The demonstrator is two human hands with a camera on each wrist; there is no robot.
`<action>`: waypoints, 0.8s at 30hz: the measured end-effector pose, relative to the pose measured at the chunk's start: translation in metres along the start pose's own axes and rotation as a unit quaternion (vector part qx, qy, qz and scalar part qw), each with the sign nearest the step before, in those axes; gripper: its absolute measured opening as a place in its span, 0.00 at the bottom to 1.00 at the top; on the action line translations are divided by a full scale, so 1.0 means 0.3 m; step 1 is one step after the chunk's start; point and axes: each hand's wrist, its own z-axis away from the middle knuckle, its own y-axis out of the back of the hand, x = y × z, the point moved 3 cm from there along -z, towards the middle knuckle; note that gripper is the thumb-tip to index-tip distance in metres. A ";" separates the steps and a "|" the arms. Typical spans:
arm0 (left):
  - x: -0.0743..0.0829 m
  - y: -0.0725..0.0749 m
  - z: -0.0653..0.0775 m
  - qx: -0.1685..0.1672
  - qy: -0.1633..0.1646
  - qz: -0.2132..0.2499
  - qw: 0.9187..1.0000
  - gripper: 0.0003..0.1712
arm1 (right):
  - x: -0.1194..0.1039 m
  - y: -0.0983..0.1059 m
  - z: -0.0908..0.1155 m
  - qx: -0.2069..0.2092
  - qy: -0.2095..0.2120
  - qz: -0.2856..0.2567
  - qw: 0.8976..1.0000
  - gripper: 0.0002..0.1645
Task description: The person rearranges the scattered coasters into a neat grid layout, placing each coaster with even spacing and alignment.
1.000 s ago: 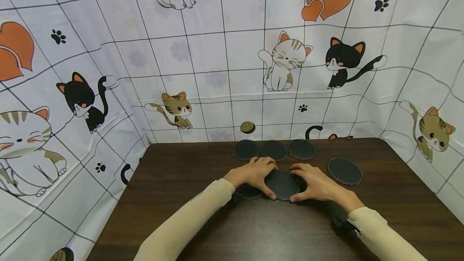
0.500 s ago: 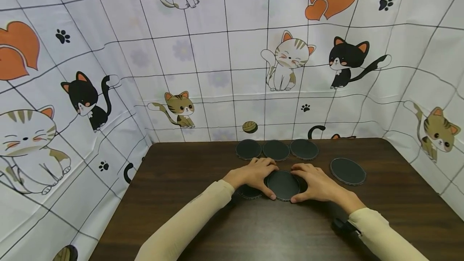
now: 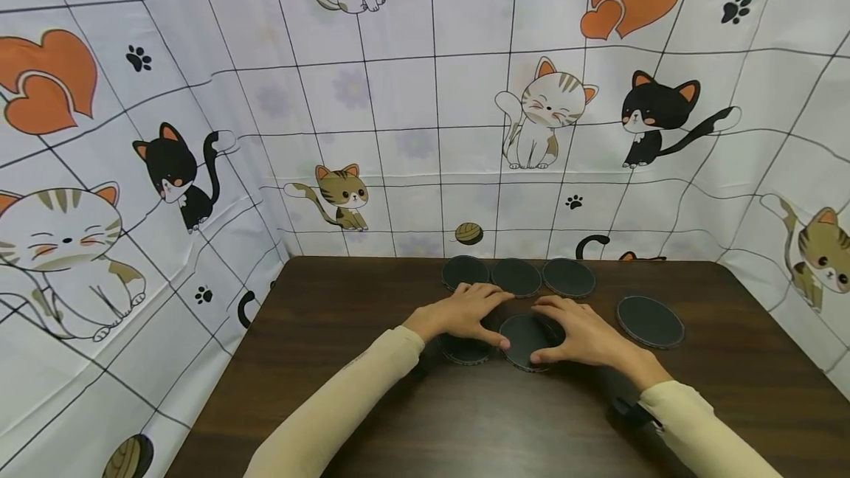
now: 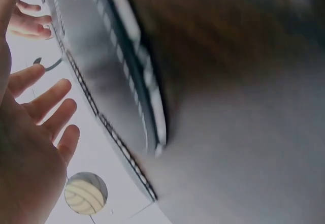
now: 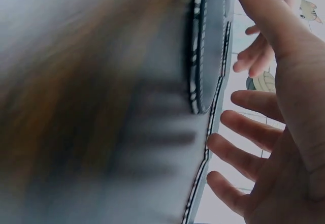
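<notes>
A dark round coaster (image 3: pixel 522 345) with a pale stitched rim lies flat on the table between my two hands. My left hand (image 3: pixel 462 313) hovers at its left side, fingers spread, thumb tip over the rim. On the opposite side is my right hand (image 3: pixel 583 332), its thumb and fingers arched loosely around the edge. Both hands show relaxed, separated fingers in the wrist views, with nothing pinched. A second coaster (image 3: pixel 463 352) sits just left of the first, partly hidden under my left hand. The stitched coaster edge (image 5: pixel 199 56) shows up close in the right wrist view.
Along the back edge of the brown wooden table (image 3: pixel 345 316) three more coasters stand in a row: left (image 3: pixel 465 271), middle (image 3: pixel 516 277) and right (image 3: pixel 569 277). Another coaster (image 3: pixel 649 321) lies apart at the right. A cat-print curtain (image 3: pixel 412 109) hangs behind and at both sides.
Both hands have loosened from the coaster's rim; the left thumb has lifted up and away from its edge. The coaster stays beside its neighbour. The head view has shifted slightly left.
</notes>
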 end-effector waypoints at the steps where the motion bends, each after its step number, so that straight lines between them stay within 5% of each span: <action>1: -0.008 0.007 0.004 0.008 0.003 0.002 1.000 0.55 | -0.002 -0.002 -0.008 0.004 0.002 0.001 1.000 0.57; 12: -0.131 0.100 0.037 0.043 0.072 0.006 0.996 0.54 | -0.036 0.019 -0.177 0.073 0.005 -0.012 0.997 0.46; 24: -0.276 0.109 0.022 0.009 0.171 -0.030 0.985 0.58 | -0.066 -0.030 -0.386 0.039 -0.014 0.004 0.999 0.52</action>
